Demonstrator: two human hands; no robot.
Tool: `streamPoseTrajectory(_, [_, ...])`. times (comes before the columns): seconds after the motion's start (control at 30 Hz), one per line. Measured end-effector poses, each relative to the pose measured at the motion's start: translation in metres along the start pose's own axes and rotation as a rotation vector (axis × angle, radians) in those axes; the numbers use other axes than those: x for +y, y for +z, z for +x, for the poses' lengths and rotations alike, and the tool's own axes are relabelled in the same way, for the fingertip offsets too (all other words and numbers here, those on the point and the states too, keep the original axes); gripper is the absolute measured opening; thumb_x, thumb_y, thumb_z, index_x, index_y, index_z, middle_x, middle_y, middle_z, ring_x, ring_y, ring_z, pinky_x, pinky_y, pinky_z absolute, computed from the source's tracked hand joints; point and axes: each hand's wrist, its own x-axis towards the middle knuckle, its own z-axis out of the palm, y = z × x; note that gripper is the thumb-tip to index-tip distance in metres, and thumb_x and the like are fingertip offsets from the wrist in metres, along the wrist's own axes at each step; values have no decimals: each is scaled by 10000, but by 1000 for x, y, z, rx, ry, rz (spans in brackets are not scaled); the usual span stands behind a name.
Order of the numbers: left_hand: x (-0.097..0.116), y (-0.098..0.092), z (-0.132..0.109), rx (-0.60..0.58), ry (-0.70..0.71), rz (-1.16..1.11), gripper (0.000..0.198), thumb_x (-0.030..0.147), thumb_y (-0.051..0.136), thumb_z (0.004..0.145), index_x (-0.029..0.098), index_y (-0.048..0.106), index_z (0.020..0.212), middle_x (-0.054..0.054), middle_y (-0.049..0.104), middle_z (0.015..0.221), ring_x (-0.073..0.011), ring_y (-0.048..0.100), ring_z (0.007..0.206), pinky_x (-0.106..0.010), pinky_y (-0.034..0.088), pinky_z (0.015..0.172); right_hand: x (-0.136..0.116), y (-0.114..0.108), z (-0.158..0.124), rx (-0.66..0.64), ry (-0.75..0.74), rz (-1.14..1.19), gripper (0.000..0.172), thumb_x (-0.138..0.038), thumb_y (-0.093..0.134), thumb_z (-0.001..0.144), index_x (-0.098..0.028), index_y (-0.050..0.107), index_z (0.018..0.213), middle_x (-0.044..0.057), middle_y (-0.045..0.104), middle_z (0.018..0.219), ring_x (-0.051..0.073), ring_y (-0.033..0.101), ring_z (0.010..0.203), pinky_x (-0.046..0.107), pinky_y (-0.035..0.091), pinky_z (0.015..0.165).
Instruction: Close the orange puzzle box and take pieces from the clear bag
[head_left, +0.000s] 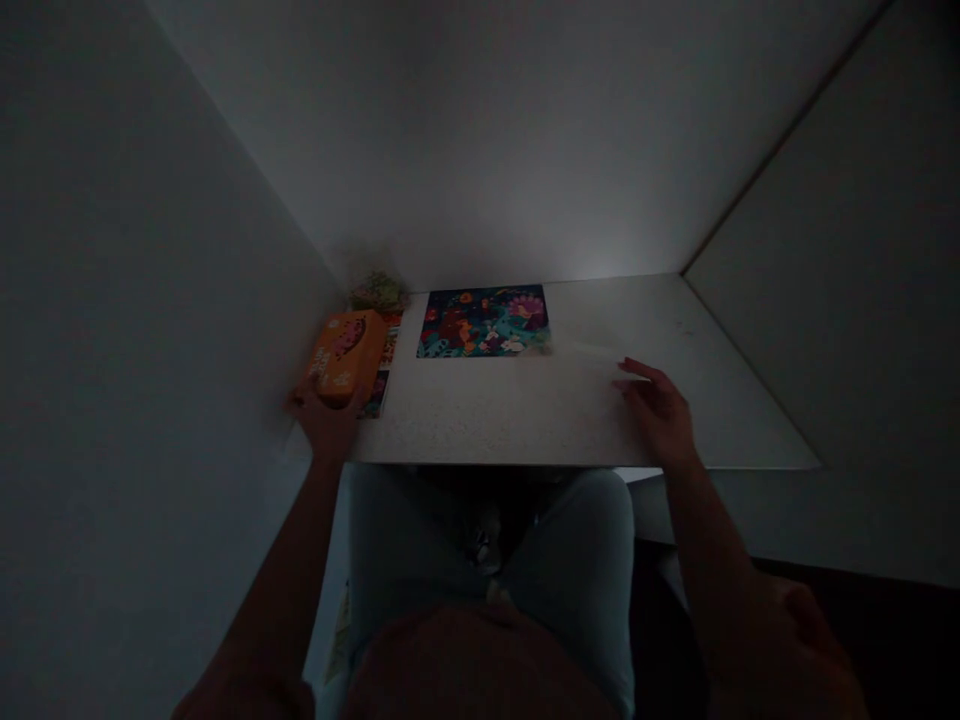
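The scene is dim. My left hand [324, 418] grips the near end of an orange box [343, 355] at the left edge of the white table [525, 410], lifting it tilted. My right hand [658, 410] rests on the table at the right, fingers stretched out towards a faint clear sheet [600, 352] that I can barely make out. A finished colourful puzzle picture [484, 321] lies flat at the back of the table, between the two hands.
Under and behind the orange box lie more colourful printed items [382, 345] and a greenish bundle [379, 292] in the back left corner. White walls close in the table on the left, back and right. My lap is below the table's near edge.
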Motion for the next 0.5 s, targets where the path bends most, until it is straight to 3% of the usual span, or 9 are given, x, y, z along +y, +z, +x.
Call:
streamPoseTrajectory(0.17, [5,2,-1,14,21,61,1078,452,1004,991,98,404,1814,-431,168,2028,-607,147,1970,-862,161,1574,-11,6,-6,63,-33,17,449,-714,947,991,-427,856,1324,142,925,1452,411,915,1090,757,787,1090])
streamPoseTrajectory(0.23, [4,2,-2,18,33,63,1167,513,1009,985,91,330,1835,-460,148,2045,-631,103,1975,-902,111,1559,-14,5,-7,75,-33,6,453,-719,936,979,-421,840,1306,154,913,1437,429,904,1115,782,767,1108])
streamPoseTrajectory(0.37, [3,0,-7,28,71,41,1281,563,979,987,55,200,1869,-472,144,2038,-612,85,1965,-862,72,1573,-19,0,-6,77,-12,-42,417,-717,911,974,-414,845,1253,198,898,1310,459,885,1113,777,739,1107])
streamPoseTrajectory(0.5, [7,-2,-14,4,146,-19,1199,575,960,974,71,280,1822,-420,261,1982,-549,163,1919,-799,45,1589,-30,6,-8,110,-41,-87,348,-750,869,994,-435,831,1137,200,893,1228,478,876,1105,809,721,1111])
